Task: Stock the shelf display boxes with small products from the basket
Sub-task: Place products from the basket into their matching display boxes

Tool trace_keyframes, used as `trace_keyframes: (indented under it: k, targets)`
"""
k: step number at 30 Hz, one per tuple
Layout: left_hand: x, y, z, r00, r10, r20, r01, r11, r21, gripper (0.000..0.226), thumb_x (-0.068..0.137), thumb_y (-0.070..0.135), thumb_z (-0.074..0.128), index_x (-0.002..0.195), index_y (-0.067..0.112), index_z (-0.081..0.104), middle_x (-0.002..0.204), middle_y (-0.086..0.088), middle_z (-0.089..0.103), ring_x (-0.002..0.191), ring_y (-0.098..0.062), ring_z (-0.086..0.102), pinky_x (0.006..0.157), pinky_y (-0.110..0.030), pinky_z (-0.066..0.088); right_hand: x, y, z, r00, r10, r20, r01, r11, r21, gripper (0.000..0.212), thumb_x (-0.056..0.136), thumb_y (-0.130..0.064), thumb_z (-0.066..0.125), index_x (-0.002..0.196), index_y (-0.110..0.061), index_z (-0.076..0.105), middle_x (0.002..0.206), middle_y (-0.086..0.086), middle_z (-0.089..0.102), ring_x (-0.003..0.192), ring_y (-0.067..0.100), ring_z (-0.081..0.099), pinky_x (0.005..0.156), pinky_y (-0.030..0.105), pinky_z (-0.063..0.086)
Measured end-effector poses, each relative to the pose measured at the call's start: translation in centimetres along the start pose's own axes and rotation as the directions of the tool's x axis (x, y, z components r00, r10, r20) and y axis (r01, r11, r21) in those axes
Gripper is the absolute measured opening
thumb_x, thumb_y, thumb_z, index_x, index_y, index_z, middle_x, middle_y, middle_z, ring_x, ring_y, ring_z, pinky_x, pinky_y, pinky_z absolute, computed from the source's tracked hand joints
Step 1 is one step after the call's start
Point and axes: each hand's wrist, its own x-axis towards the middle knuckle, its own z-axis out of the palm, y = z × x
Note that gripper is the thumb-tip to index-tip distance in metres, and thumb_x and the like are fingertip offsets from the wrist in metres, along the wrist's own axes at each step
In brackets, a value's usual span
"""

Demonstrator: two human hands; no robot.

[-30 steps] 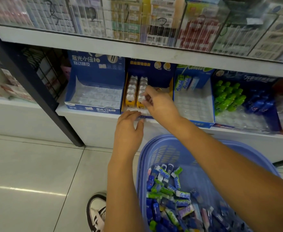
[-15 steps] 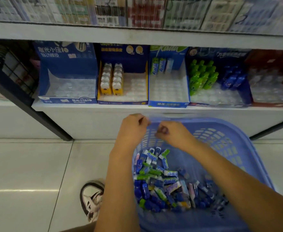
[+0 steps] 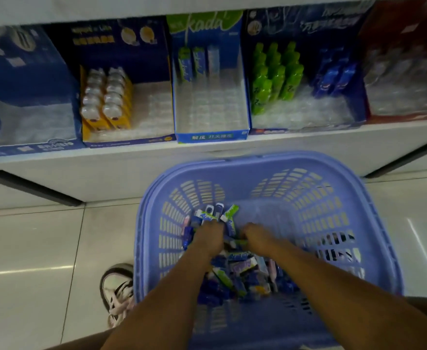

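Note:
A lilac plastic basket point(image 3: 278, 160) stands on the floor below the shelf, holding a pile of small blue, green and pink packs point(image 3: 240, 271). My left hand point(image 3: 208, 239) and my right hand point(image 3: 257, 236) are both down in the pile near its far end, knuckles up. Their fingertips are buried among the packs and blurred. On the shelf stand display boxes: a yellow-lined box point(image 3: 151, 107) with two rows of white-capped items, a blue and green box point(image 3: 211, 107) with three packs at its back, and a box with green bottles point(image 3: 275, 77) and blue packs point(image 3: 333, 74).
A blue box point(image 3: 30, 117) sits at the far left and a red box point(image 3: 404, 97) at the far right, both showing clear plastic trays. A dark diagonal shelf post point(image 3: 30, 190) runs at lower left. My shoe point(image 3: 117, 289) rests on the tiled floor beside the basket.
Both hands came away from the yellow-lined box on the shelf and dropped into the basket's pile. The view tilted down and closer to the basket.

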Motion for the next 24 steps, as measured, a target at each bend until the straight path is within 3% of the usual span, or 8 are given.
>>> trace_keyframes:
  k: [3, 7, 10, 12, 14, 17, 21, 24]
  targets:
    - [1.0, -0.2, 0.9, 0.999, 0.016, -0.038, -0.013, 0.996, 0.086, 0.036, 0.092, 0.003, 0.045, 0.127, 0.007, 0.054, 0.137, -0.013, 0.042, 0.12, -0.033, 0.046, 0.095, -0.045, 0.046, 0.2, 1.3, -0.5, 0.999, 0.041, 0.028, -0.041, 0.999, 0.014, 0.007, 0.086, -0.017, 0.058, 0.086, -0.021, 0.052, 0.089, 0.005, 0.05, 0.084, 0.015, 0.041, 0.077, 0.026, 0.036]
    - [1.5, 0.7, 1.1, 1.0, 0.007, 0.01, -0.008, 0.996, 0.094, 0.029, 0.093, 0.022, 0.056, 0.118, 0.007, 0.058, 0.125, -0.013, 0.054, 0.112, -0.03, 0.054, 0.091, -0.042, 0.047, 0.0, 3.5, -2.2, 0.993, 0.114, -0.014, -0.106, 0.961, 0.254, 0.043, 0.089, -0.012, 0.057, 0.054, -0.015, 0.032, 0.057, 0.005, 0.028, 0.054, 0.015, 0.026, 0.063, 0.028, 0.026]
    - [1.7, 1.0, 1.0, 0.999, -0.012, 0.047, 0.005, 0.989, 0.147, 0.028, 0.093, 0.026, 0.059, 0.112, 0.006, 0.058, 0.115, -0.014, 0.06, 0.104, -0.029, 0.058, 0.088, -0.042, 0.048, -0.8, 4.7, -3.7, 0.989, 0.15, 0.008, -0.139, 0.895, 0.423, 0.045, 0.09, -0.016, 0.062, 0.053, -0.014, 0.037, 0.054, 0.004, 0.031, 0.052, 0.015, 0.031, 0.054, 0.026, 0.028]
    - [1.8, 1.2, 1.0, 0.999, -0.008, 0.037, 0.0, 0.978, 0.207, 0.027, 0.094, 0.023, 0.057, 0.114, 0.005, 0.059, 0.117, -0.016, 0.059, 0.106, -0.03, 0.057, 0.089, -0.042, 0.048, -1.2, 5.0, -4.4, 0.986, 0.165, -0.01, -0.133, 0.832, 0.538, 0.032, 0.087, -0.015, 0.067, 0.061, -0.002, 0.052, 0.059, 0.008, 0.039, 0.057, 0.016, 0.039, 0.057, 0.025, 0.033]
    - [1.6, 1.3, 1.1, 1.0, -0.019, 0.02, 0.014, 0.977, 0.211, 0.028, 0.095, 0.021, 0.055, 0.117, 0.005, 0.058, 0.121, -0.016, 0.055, 0.11, -0.03, 0.053, 0.092, -0.042, 0.046, -1.8, 4.8, -5.1, 0.982, 0.182, -0.045, -0.112, 0.763, 0.637, 0.021, 0.084, -0.012, 0.07, 0.093, 0.005, 0.063, 0.065, 0.006, 0.05, 0.058, 0.014, 0.046, 0.054, 0.02, 0.039]
    - [1.1, 1.5, 0.4, 0.999, -0.036, -0.005, 0.036, 0.985, 0.169, 0.025, 0.093, 0.021, 0.056, 0.111, 0.004, 0.063, 0.118, -0.016, 0.06, 0.109, -0.03, 0.056, 0.092, -0.04, 0.047, -3.4, 4.2, -6.5, 0.985, 0.168, -0.038, -0.087, 0.676, 0.732, 0.037, 0.082, -0.01, 0.071, 0.116, -0.006, 0.058, 0.074, 0.002, 0.058, 0.058, 0.01, 0.05, 0.051, 0.017, 0.042]
    - [-0.1, 2.3, -3.1, 0.999, -0.043, -0.009, 0.043, 0.999, -0.011, 0.03, 0.085, 0.027, 0.066, 0.102, 0.002, 0.068, 0.104, -0.016, 0.058, 0.106, -0.032, 0.056, 0.088, -0.041, 0.049, -6.3, 2.9, -9.1, 0.994, 0.077, -0.076, -0.001, 0.708, 0.706, 0.044, 0.086, -0.009, 0.066, 0.124, -0.02, 0.047, 0.068, 0.006, 0.054, 0.055, 0.014, 0.046, 0.054, 0.025, 0.039]
    - [-1.8, 3.0, -7.3, 0.999, 0.035, 0.012, -0.03, 0.952, -0.305, 0.028, 0.085, 0.027, 0.07, 0.069, 0.005, 0.063, 0.067, -0.01, 0.052, 0.065, -0.02, 0.055, 0.064, -0.033, 0.044, -8.7, 1.6, -11.5, 0.993, 0.026, -0.115, 0.053, 0.771, 0.634, 0.038, 0.088, -0.006, 0.063, 0.123, -0.014, 0.049, 0.068, 0.005, 0.05, 0.056, 0.014, 0.044, 0.052, 0.023, 0.038]
